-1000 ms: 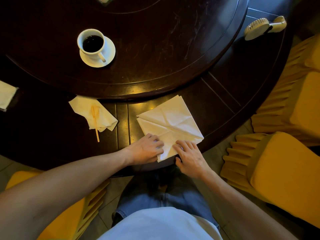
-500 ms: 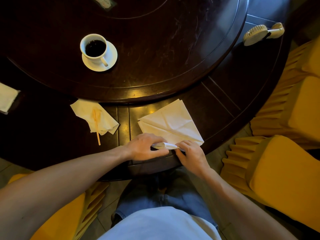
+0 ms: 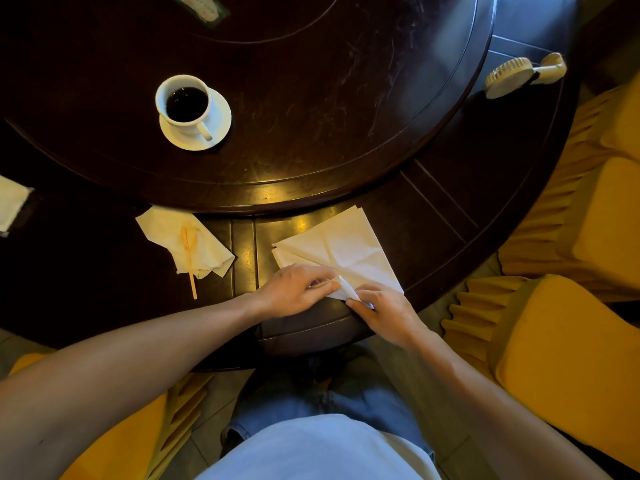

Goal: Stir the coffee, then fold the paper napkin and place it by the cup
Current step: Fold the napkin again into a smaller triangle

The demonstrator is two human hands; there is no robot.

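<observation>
The paper napkin (image 3: 341,252) lies on the surface (image 3: 450,216), well short of the cup (image 3: 183,102). Its near corner is pinched by left hand (image 3: 298,289) and right hand (image 3: 384,310); rolled edge between them.

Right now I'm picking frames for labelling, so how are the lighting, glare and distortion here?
Head view: warm, dim light; the dark table glares along the turntable rim nearest the person and near its far right edge; the napkin and cup stay sharp; wide-angle lens bends the table edge and chairs; left of the table is lost in shadow.
</observation>
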